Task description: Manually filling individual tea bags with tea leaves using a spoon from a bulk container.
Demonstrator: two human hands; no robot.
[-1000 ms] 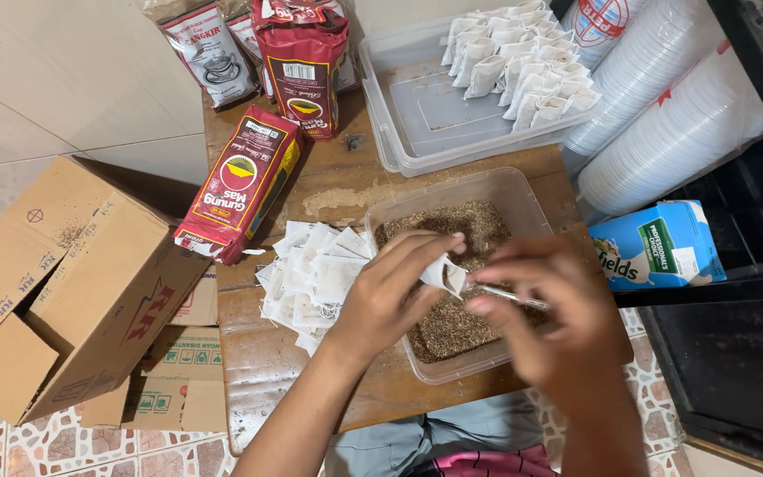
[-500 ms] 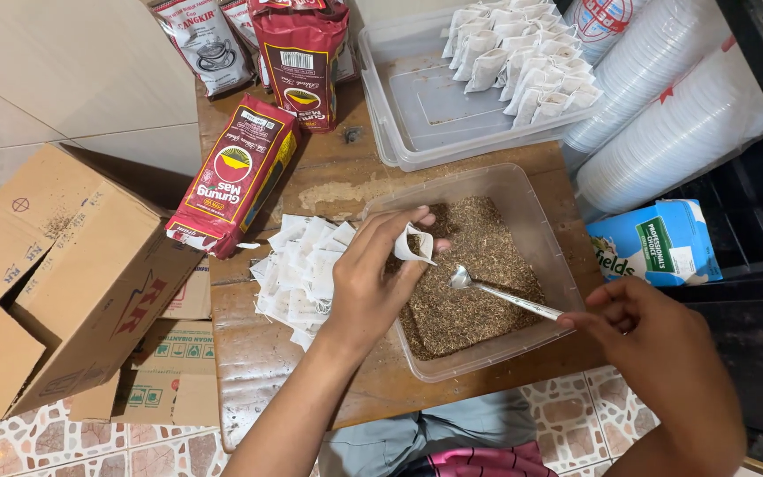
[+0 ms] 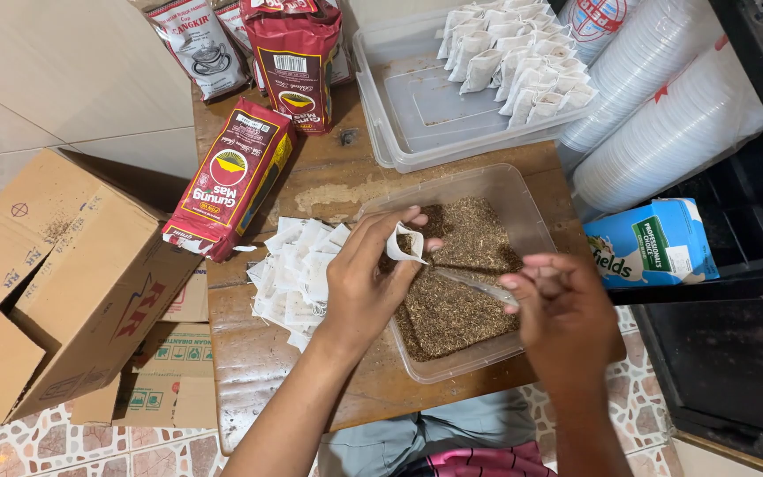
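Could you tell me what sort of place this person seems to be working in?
Probably a small home or shop packing corner: a wooden table on tiled floor, a tub of loose tea, filled paper sachets, and stacked cup lids.

both forearms are bare up to where they leave the view near the lower edge, with no sleeves showing. the left hand (image 3: 366, 281) and the right hand (image 3: 565, 316) are bare too: no gloves, and no rings, watch or bracelets that can be made out. the right hand is a little blurred, so its finer detail cannot be told. below the arms, at the bottom edge, a strip of grey cloth (image 3: 439, 435) covers the lap, and under it lies a bit of pink cloth (image 3: 479, 463) with dark stripes.
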